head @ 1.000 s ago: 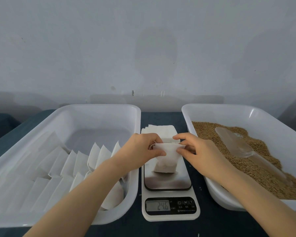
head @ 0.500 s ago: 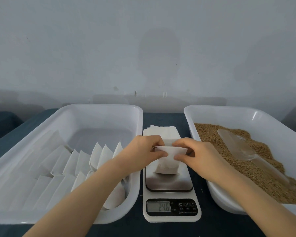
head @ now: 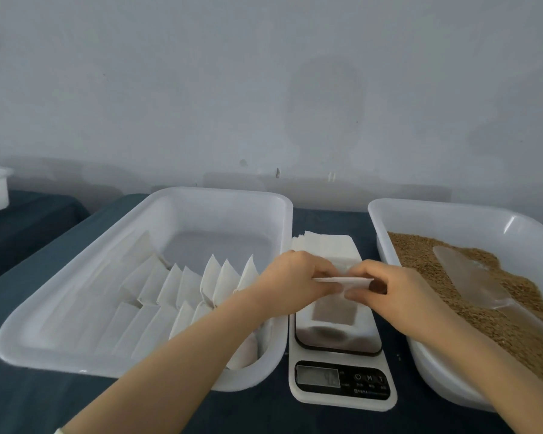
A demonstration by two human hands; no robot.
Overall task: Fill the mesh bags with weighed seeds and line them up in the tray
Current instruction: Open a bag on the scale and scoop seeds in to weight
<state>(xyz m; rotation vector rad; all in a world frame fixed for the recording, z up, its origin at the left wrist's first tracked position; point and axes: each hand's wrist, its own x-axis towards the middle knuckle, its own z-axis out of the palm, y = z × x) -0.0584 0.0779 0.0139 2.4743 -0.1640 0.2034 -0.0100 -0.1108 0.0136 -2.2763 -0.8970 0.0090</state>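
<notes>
A mesh bag (head: 342, 279) is pinched at its top edge by the curled fingers of the left hand (head: 295, 280) and the right hand (head: 398, 289), above the scale (head: 342, 380). The hands are closely flanked by the rims of the bag tray (head: 220, 195) and the seed tray (head: 452, 211).

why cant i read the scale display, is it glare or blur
Head view: the scale display is smeared by blur, digits unreadable, no glare on it; the mesh bag pinched by the left hand and right hand is also soft; a bright glint sits on the seed tray wall.
</notes>
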